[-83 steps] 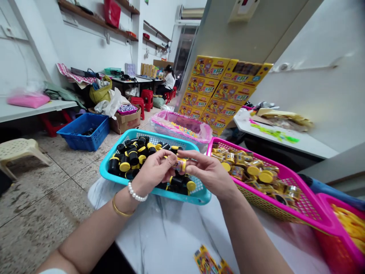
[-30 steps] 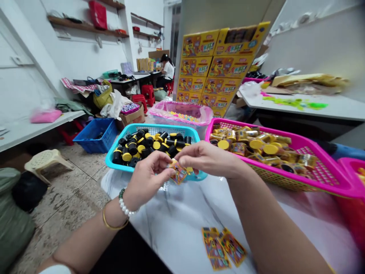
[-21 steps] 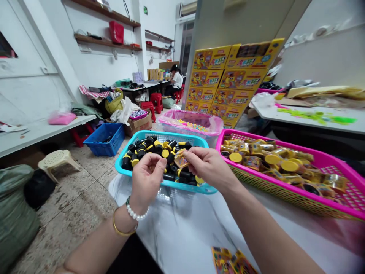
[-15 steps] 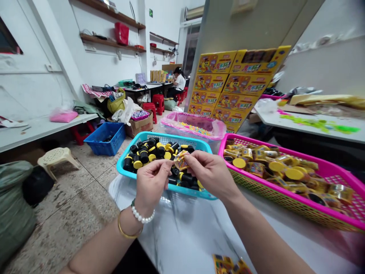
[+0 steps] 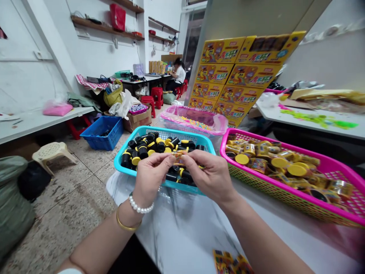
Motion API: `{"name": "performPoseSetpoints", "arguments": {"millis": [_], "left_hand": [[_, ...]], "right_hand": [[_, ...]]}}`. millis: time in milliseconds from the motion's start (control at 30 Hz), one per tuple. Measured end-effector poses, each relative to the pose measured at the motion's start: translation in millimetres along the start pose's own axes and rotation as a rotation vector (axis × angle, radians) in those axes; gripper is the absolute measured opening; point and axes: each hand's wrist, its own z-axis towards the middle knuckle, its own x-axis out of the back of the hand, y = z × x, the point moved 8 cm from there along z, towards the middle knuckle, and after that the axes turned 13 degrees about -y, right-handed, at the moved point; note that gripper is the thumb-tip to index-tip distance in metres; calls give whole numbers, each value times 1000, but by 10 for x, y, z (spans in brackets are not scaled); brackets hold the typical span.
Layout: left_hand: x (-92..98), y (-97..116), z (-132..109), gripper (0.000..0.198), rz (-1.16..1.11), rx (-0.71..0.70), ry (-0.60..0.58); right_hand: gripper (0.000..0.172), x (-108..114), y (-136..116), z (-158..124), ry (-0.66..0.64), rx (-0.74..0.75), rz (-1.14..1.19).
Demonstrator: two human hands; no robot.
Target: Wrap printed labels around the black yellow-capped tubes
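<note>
My left hand (image 5: pixel 152 177) and my right hand (image 5: pixel 212 176) meet over the near rim of a teal basket (image 5: pixel 121 167). Both pinch a small colourful sticker (image 5: pixel 178 158) between their fingertips. The teal basket holds several small black pots with yellow lids (image 5: pixel 142 150). To the right a pink basket (image 5: pixel 327 165) holds several pots with yellow lids and colourful wrapping (image 5: pixel 266 163). More stickers (image 5: pixel 230 262) lie on the white table (image 5: pixel 185 232) near its front edge.
A stack of yellow printed boxes (image 5: pixel 236 82) stands behind the baskets. A pink-lined bin (image 5: pixel 194 121) sits beyond the teal basket. On the floor to the left are a blue crate (image 5: pixel 102 131) and a white stool (image 5: pixel 49 152). A person (image 5: pixel 179 74) sits at a far table.
The right hand took the sticker from between both hands and lifted it over the teal basket; now both hands pinch it together again, closer to each other.
</note>
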Motion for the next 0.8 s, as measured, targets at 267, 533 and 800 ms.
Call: {"name": "performPoseSetpoints", "arguments": {"millis": [267, 533, 800], "left_hand": [[133, 32, 119, 30, -83, 39, 42], [9, -43, 209, 32, 17, 93, -92], [-132, -134, 295, 40, 14, 215, -205]], "right_hand": [[49, -185, 462, 35, -325, -309, -230], [29, -369, 753, -41, -725, -596, -630], [27, -382, 766, -14, -683, -579, -629]]}}
